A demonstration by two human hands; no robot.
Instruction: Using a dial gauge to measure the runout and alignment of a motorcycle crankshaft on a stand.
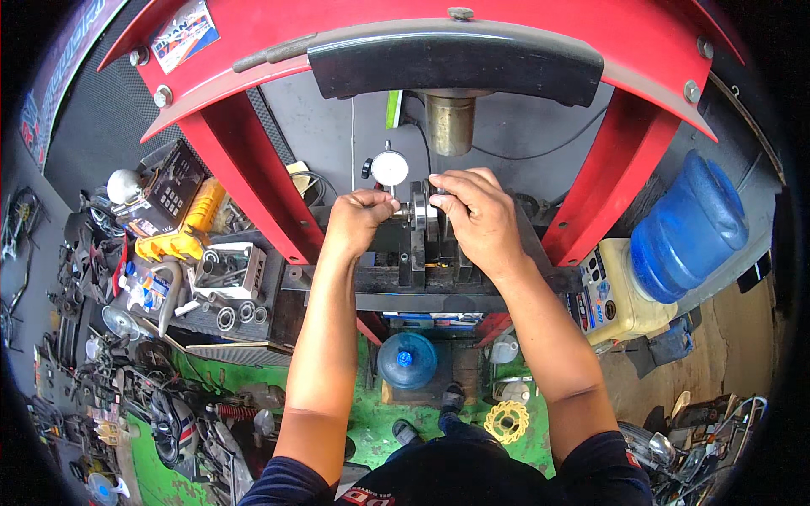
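Note:
A metal crankshaft (419,215) with round webs sits across a dark steel stand (412,268) on the bed of a red press. My left hand (356,223) is closed, thumb and fingers pinched at the left shaft end of the crankshaft. Just above those fingertips stands a dial gauge (389,168) with a round white face, its stem reaching down toward the shaft. My right hand (479,218) is closed too, its thumb and fingers gripping the crankshaft's right side near the webs. The palm hides the right shaft end.
The red press frame (591,185) surrounds the work, its metal ram (450,125) hanging above. Bearings and a parts box (228,270) lie on the left bench. At right, a blue water jug (688,228) tops a cream container (620,295). Another blue jug (407,361) stands below.

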